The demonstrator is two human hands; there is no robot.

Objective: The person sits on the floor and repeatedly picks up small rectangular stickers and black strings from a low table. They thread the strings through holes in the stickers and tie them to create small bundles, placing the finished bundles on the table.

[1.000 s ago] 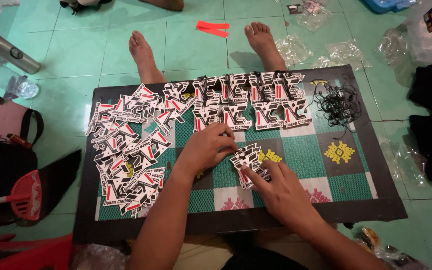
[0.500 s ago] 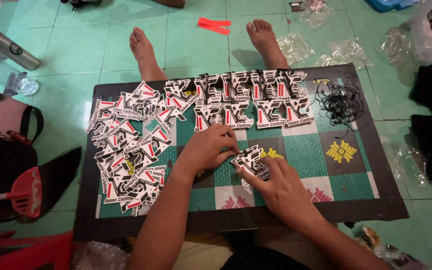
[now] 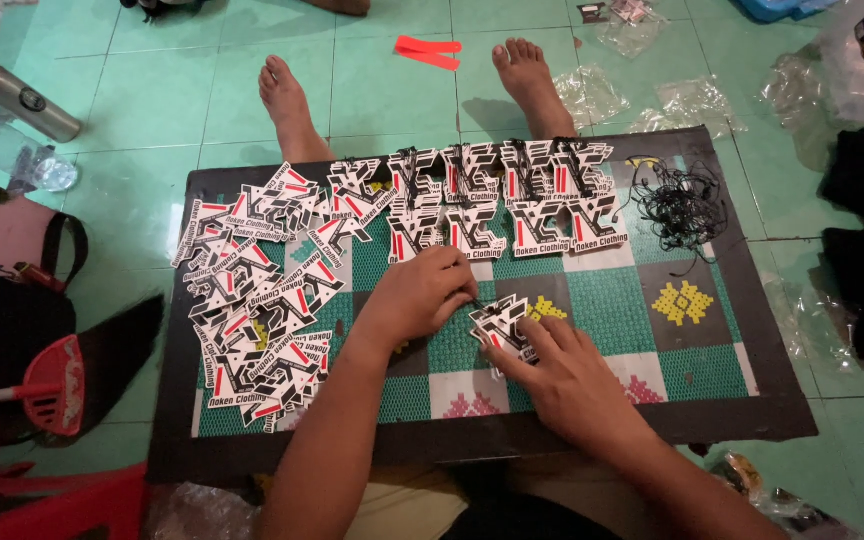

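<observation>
my left hand (image 3: 417, 295) is curled, fingertips pinching a thin black string at the edge of a small stack of die-cut tags (image 3: 500, 325), white with black and red shapes. my right hand (image 3: 567, 375) lies spread, fingers pressing that stack flat on the desk (image 3: 752, 400) so it stays put, near the middle. a loose heap of the same tags (image 3: 252, 290) sits at my left; tidier rows (image 3: 512, 200) line the far edge, beside a tangle of black strings (image 3: 682, 205).
</observation>
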